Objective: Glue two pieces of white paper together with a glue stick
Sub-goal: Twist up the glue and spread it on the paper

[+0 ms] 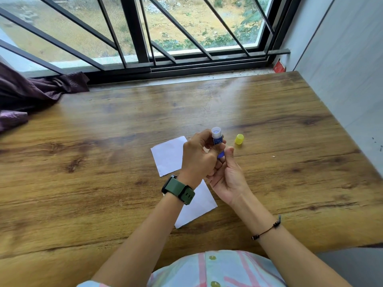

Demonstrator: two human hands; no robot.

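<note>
Both hands hold the glue stick [217, 137] upright above the desk [103, 154]: left hand [198, 157] gripping the barrel, right hand [227, 175] pinching its base. Cap [239, 139] off; papers [169, 155] lie beneath, unglued. Next, probably: twist glue up, rub it on paper.

Person seen from above, forearms bare. The left wrist carries a watch [177, 189] with a dark rectangular case and a broad green strap pierced by small slots; the right forearm bears a thin dark cord bracelet [267, 229] with small beads. Nearer the camera than the watch, a pale blue shirt [217, 270] with pink stripes and yellow-green buttons.
</note>
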